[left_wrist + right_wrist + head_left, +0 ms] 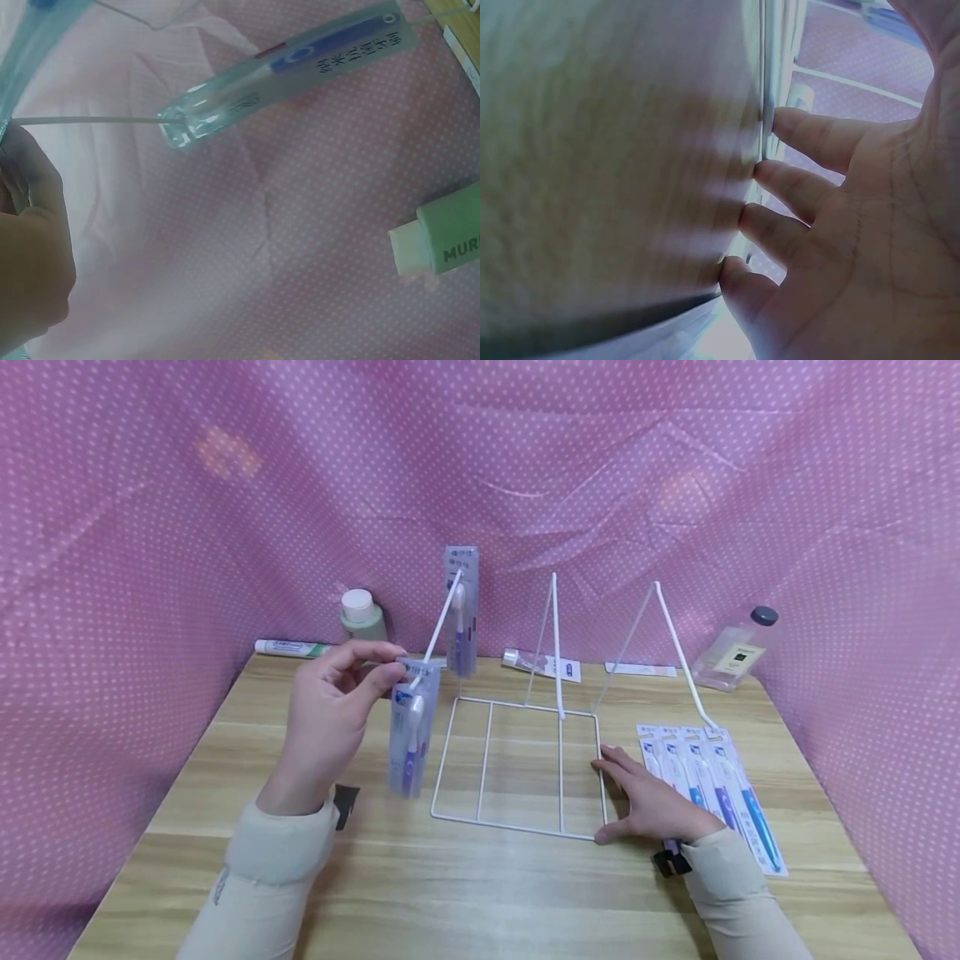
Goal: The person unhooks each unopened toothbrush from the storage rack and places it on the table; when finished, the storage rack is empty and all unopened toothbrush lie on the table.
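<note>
My left hand (326, 722) pinches the top of a packaged purple toothbrush (410, 747) between thumb and fingers. This pack is at the front end of the left prong (442, 620) of a white wire rack (507, 827). Farther back on the same prong hangs another toothbrush pack (461, 618), seen in the left wrist view with a purple-blue handle (319, 49). My right hand (656, 802) rests at the right side of the rack's base, fingers extended. In the right wrist view its fingertips (784, 120) touch the base wire close to the tabletop.
Several packaged toothbrushes (750, 802) lie in a row at right, partly behind the right hand. Along the back stand a green bottle (365, 620) and a clear bottle with black cap (733, 652); tubes (288, 648) lie there too. Pink dotted cloth (525, 460) surrounds the wooden table (480, 902).
</note>
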The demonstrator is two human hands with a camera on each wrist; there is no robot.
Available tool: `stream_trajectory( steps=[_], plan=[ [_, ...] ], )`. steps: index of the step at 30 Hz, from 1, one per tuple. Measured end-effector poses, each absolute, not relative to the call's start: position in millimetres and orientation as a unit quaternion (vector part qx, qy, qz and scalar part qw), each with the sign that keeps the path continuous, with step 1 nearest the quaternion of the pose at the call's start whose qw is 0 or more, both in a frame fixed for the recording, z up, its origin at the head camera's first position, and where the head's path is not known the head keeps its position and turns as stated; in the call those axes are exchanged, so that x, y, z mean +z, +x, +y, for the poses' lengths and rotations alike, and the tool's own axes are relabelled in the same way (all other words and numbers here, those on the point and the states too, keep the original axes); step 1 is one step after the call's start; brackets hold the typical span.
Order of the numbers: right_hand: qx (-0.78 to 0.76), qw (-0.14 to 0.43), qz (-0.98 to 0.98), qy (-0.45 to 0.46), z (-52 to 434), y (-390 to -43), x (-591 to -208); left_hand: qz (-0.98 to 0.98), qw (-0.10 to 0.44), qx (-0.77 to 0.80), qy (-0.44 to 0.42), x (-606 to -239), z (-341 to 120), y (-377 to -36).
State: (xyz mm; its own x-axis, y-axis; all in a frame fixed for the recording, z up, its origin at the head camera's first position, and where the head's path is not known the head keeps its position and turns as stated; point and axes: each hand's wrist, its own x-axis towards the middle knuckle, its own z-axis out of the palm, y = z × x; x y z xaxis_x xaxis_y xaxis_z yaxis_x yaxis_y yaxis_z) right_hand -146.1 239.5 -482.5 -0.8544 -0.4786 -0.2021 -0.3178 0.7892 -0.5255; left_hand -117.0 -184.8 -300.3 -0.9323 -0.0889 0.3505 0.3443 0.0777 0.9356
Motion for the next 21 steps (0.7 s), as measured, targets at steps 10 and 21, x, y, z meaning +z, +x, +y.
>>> stream_trajectory(
  steps=[10,21],
  plan=[
    [-0.246,0.161,0.932,-0.214,238,-147,-483,-0.702,0.133,-0.694,-0.087,-288,-187,-106],
    [-0.246,0.169,0.931,-0.209,240,-147,-483,-0.632,0.171,-0.748,-0.106,-270,-202,-86]
  ],
)
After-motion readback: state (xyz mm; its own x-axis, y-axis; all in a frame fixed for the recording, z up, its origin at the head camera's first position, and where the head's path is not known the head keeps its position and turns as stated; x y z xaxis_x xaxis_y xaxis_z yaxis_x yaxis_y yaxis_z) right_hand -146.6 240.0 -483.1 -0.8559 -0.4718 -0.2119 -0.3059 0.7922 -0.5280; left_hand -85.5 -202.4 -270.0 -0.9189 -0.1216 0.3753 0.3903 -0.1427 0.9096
